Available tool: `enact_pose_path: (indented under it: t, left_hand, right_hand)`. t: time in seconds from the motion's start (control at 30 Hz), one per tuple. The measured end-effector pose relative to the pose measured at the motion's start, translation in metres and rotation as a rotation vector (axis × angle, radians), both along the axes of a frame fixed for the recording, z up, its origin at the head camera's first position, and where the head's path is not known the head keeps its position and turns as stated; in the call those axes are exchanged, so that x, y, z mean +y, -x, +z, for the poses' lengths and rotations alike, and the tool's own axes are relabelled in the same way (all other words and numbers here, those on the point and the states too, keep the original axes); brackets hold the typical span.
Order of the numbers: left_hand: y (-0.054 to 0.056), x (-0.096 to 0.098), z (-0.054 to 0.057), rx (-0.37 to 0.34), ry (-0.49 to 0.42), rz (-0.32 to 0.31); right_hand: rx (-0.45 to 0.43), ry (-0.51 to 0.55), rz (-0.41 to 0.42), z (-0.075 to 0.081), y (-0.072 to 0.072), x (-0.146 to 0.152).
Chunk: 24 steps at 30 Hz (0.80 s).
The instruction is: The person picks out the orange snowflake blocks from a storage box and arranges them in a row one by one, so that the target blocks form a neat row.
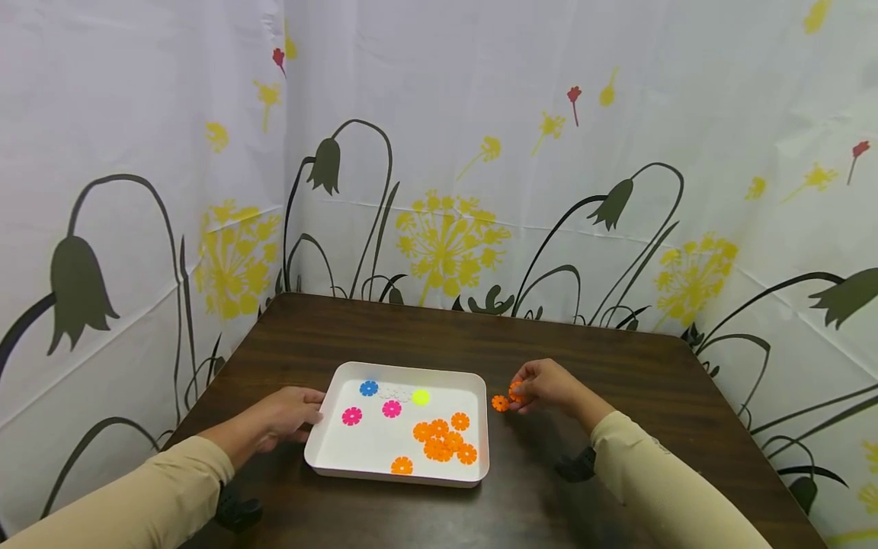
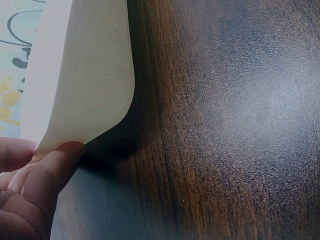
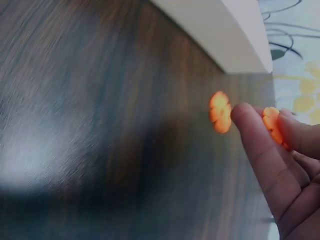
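Nearest the camera, two beige fabric sleeves (image 1: 130,499). Right grip (image 1: 546,383): pinching one orange flower-shaped disc (image 3: 271,123), displayed best by the right wrist view. Just beside those fingertips, second orange disc (image 3: 220,113). Left grip (image 1: 283,419): pinching the edge of a white rectangular tray (image 1: 346,450), plain only in the left wrist view. Inside, seen only from the head: one blue disc (image 1: 369,388), two pink discs (image 1: 392,409), one yellow disc (image 1: 421,397), orange pile (image 1: 437,446) too overlapped to count. Beneath, dark wood-grain worktop (image 1: 583,347).

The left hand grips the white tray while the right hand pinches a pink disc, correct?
The colour is wrong: the right wrist view shows the right hand pinching an orange disc. The left hand does grip the white tray.
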<state>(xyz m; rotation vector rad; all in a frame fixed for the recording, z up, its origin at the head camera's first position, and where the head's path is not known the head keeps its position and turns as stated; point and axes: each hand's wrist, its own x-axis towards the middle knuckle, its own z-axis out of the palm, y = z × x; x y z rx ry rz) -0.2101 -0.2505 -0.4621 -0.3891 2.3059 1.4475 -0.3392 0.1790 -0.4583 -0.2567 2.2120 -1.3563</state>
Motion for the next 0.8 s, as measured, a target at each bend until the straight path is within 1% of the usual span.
enact_pose_path:
  t: [0.13,0.2,0.4,0.5,0.63,0.8]
  left_hand:
    - [0.001,-0.002,-0.001,0.004,-0.007,0.003]
    - [0.0,-0.002,-0.001,0.003,-0.011,0.006]
    - [-0.002,-0.001,-0.001,-0.003,-0.023,0.005]
    - [-0.002,-0.001,-0.002,-0.006,-0.021,0.002]
    - [-0.001,-0.001,-0.003,-0.011,-0.013,-0.002]
    - [0.001,-0.001,-0.002,-0.011,-0.002,-0.002]
  right_hand:
    - [0.005,-0.064,-0.033,-0.009,0.0,0.003]
    - [0.017,-0.089,-0.035,-0.014,-0.001,0.003]
    - [0.081,-0.214,-0.039,-0.022,-0.005,-0.003]
    - [0.101,-0.277,-0.054,-0.027,-0.004,-0.006]
    - [0.123,-0.33,-0.064,-0.034,0.0,-0.008]
    - [0.146,-0.38,-0.064,-0.035,0.001,-0.011]
